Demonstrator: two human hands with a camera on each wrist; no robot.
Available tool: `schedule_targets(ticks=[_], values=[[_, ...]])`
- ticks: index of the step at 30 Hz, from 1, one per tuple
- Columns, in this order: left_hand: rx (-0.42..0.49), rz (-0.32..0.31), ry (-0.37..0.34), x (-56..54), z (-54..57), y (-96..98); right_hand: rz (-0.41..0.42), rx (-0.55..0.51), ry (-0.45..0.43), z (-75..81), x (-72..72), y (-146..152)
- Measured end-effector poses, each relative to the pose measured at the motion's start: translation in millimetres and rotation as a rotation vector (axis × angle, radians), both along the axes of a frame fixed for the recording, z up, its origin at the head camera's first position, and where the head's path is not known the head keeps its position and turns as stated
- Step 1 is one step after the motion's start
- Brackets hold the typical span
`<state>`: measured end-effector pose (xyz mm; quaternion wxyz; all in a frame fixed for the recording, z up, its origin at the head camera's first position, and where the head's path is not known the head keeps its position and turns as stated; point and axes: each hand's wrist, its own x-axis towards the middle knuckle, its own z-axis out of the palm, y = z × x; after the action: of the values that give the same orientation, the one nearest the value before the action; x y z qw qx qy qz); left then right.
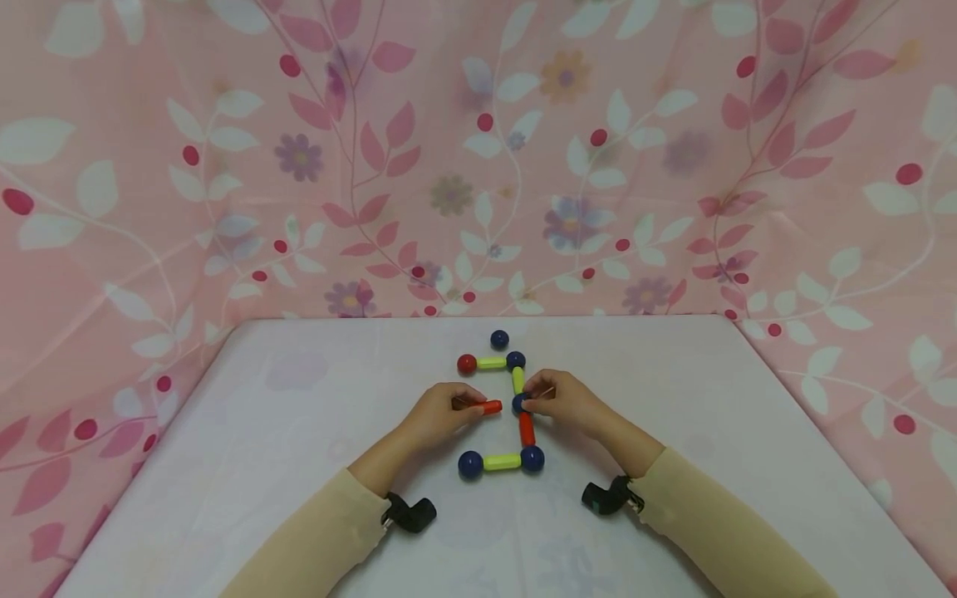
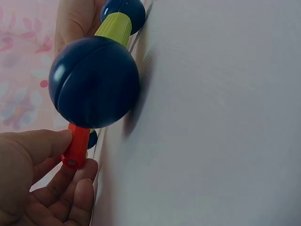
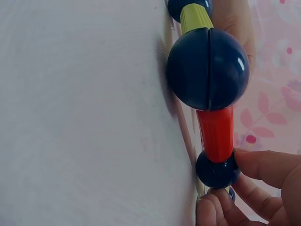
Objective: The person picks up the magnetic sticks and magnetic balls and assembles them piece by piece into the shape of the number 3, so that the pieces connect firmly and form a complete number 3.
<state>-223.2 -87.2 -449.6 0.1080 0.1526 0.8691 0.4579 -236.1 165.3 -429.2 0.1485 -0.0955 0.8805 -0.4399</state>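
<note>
My left hand [image 1: 443, 414] pinches a red rod [image 1: 491, 407] between thumb and fingers, its free end pointing right at the middle ball. My right hand [image 1: 566, 403] grips that dark blue ball [image 3: 214, 170] with thumb and fingertips. From the ball a red rod [image 1: 527, 430] runs to the near right blue ball [image 1: 532, 459], and a yellow-green rod [image 1: 518, 380] to the far right blue ball [image 1: 516, 360]. Another yellow-green rod [image 1: 502, 462] joins the near left blue ball [image 1: 470, 465]. At the far side, a yellow-green rod [image 1: 492, 363] ends in a red ball [image 1: 467, 364].
A loose dark blue ball [image 1: 499, 339] lies behind the joined pieces, near the far edge of the white-covered table [image 1: 336, 357]. A pink floral curtain [image 1: 478, 183] hangs beyond the table. Black wrist cameras [image 1: 411, 513] sit at both sleeves.
</note>
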Motion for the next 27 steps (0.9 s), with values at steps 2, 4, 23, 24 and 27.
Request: schedule_targets(ticks=[2, 4, 23, 24, 27], values=[[0.002, 0.002, 0.000, -0.7, -0.5, 0.8, -0.003, -0.001, 0.004, 0.6, -0.1, 0.0], [0.003, 0.005, 0.000, -1.4, -0.6, 1.6, -0.005, 0.001, 0.008, 0.1, -0.5, 0.4], [-0.002, 0.006, 0.018, -7.7, -1.7, 14.5, -0.019, -0.013, 0.018, -3.1, -2.6, -4.0], [-0.004, 0.006, 0.021, -7.8, -1.6, 14.9, -0.019, -0.015, 0.019, -3.1, -2.8, -4.1], [-0.005, 0.006, 0.024, -8.5, -2.3, 15.8, -0.020, -0.019, 0.021, -3.2, -3.0, -4.0]])
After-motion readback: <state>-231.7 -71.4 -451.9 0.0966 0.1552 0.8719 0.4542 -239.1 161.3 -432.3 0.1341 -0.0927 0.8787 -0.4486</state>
